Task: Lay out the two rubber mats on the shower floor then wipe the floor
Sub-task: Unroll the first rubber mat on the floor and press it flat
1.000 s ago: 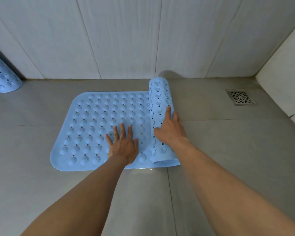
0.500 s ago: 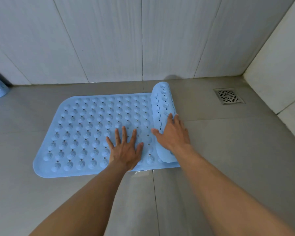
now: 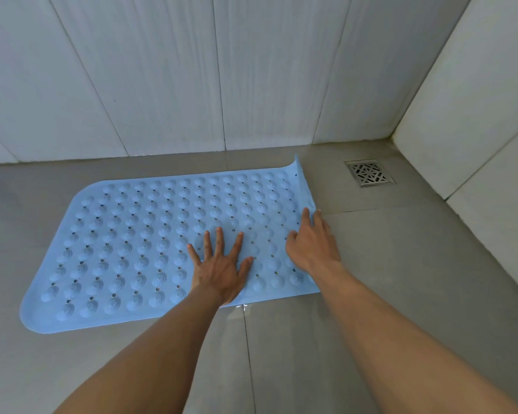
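Though rolled before, mat (image 3: pixel 138 240) now lies spread.

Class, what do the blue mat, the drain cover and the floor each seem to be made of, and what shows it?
Blue mat: soft rubber or vinyl, matte; its far right corner curls up. Drain cover: probably steel, shiny, pierced pattern. Floor: likely ceramic tile, matte grey, with grout lines.

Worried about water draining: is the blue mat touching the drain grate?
Apart. The head view shows a strip of bare floor between the upturned right edge of the blue mat and the drain grate.
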